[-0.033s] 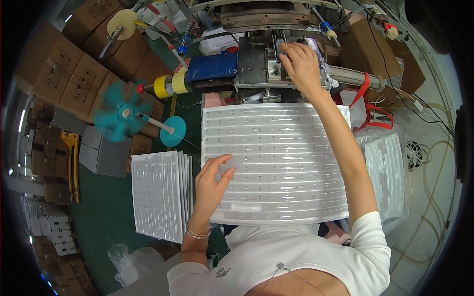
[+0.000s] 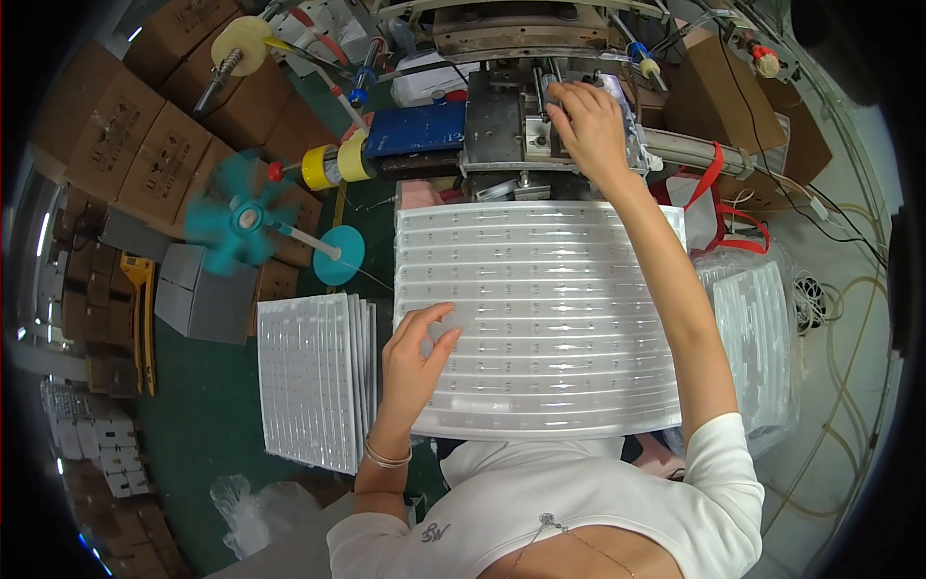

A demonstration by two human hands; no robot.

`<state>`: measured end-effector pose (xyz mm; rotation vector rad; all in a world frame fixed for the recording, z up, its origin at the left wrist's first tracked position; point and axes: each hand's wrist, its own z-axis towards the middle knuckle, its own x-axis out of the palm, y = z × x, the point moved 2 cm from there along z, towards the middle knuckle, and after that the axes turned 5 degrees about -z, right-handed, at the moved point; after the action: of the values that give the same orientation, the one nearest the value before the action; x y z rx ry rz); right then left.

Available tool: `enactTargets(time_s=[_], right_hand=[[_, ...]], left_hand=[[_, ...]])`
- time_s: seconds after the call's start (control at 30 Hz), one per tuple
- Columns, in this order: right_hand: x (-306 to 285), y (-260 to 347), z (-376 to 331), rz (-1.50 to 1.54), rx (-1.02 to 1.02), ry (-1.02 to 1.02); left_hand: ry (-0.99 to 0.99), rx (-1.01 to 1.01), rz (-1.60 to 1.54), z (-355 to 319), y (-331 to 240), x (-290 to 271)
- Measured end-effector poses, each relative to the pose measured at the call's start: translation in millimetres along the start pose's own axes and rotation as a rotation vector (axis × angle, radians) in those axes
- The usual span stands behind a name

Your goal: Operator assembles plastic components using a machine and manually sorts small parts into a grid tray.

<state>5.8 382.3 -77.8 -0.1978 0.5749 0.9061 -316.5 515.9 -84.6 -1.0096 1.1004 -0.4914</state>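
Note:
A large pale ribbed plastic tray (image 2: 579,398) lies in front of me. Its long rows carry small clear and metallic-looking parts. Over the tray's left part hovers my left hand (image 2: 415,352), thumb and fingers apart, with nothing in it. I reach across the tray with my right arm. My right hand (image 2: 590,124) is at a bench machine (image 2: 494,121), beside its metal block (image 2: 536,145) and short rods. The fingers of that hand are curled together, and what they hold, if anything, is too small or hidden to make out.
Stacked similar trays (image 2: 304,381) stand at the left, with bagged ones (image 2: 752,338) at the right. A turquoise fan (image 2: 338,256) spins near cardboard boxes (image 2: 145,145). Tape rolls (image 2: 318,169) and a blue cover (image 2: 415,131) adjoin the machine; a red strap (image 2: 707,174) hangs right.
The fan blades have turned. Both hands and the tray stay where they were.

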Motion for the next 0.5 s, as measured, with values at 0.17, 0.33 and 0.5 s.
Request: enactTargets(time_s=[0.17, 0.33, 0.5], right_hand=[[-12, 6, -4, 0.062, 0.031, -0.065], [-89, 77, -62, 0.461, -0.023, 0.278], [-135, 153, -152, 0.707, -0.255, 0.879]], left_hand=[[-0.066, 0.038, 0.041, -14, 11, -5], [0.044, 0.164, 0.265, -48, 8, -9], [0.513, 0.435, 0.683, -72, 19, 21]])
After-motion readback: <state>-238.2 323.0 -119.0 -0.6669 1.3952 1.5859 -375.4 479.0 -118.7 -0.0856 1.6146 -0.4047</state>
